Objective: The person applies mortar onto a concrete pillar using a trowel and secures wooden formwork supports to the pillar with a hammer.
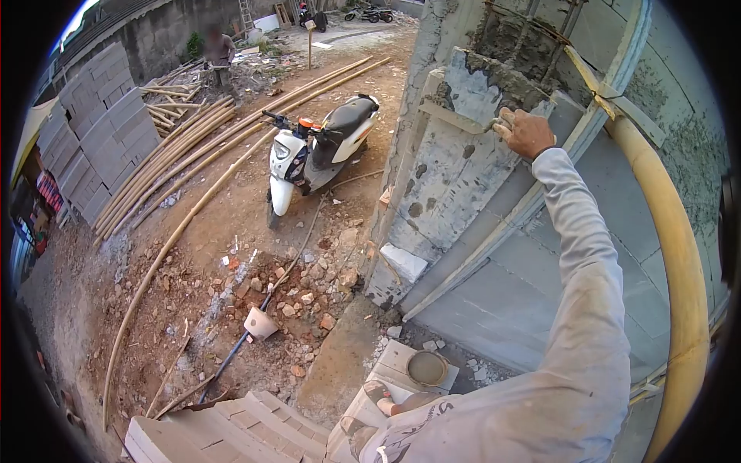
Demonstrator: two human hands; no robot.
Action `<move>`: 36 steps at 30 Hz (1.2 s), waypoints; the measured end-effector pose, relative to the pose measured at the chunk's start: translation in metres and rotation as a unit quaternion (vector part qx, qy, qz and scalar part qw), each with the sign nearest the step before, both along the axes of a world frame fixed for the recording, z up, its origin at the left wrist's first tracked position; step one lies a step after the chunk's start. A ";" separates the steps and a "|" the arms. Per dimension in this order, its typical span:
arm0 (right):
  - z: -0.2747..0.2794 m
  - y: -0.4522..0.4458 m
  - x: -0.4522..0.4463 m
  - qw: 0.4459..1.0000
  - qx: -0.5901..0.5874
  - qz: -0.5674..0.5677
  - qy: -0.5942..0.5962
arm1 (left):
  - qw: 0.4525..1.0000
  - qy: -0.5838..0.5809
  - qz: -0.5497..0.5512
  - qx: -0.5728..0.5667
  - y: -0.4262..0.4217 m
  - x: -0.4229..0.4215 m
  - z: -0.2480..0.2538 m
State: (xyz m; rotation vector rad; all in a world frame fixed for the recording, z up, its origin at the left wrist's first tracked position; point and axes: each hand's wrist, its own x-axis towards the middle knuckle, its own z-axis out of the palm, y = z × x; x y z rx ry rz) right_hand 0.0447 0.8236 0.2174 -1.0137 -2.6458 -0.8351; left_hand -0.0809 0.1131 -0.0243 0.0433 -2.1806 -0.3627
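Observation:
My right hand (526,133) is raised at the upper part of a grey concrete column (455,185), its fingers closed. It grips what looks like a trowel (455,118), whose flat narrow blade points left across the column face; the handle is mostly hidden by my fingers. Wet, rough mortar (519,85) lies at the column top, around upright steel bars (567,27). Dark wet spots mark the smoother face below. My left hand is out of view. Near my feet stands a round bucket (427,369) with grey mix inside.
A timber batten (525,208) slants along the column's right, beside a thick bamboo pole (670,224). Pale blocks (224,428) are stacked below me. A scooter (320,147), long bamboo poles (174,166) and block stacks (108,116) stand beyond. Another person (220,58) is farther back.

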 end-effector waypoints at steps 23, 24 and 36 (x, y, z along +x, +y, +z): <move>0.017 -0.020 -0.010 0.997 -0.016 -0.060 0.055 | 0.999 -0.010 -0.028 0.019 0.013 0.001 -0.003; 0.022 -0.018 -0.004 0.996 0.001 -0.051 0.069 | 0.999 -0.010 -0.027 0.021 0.014 0.001 -0.003; 0.060 -0.024 0.072 0.980 0.120 0.003 0.159 | 0.999 -0.012 -0.042 0.030 0.018 0.004 -0.006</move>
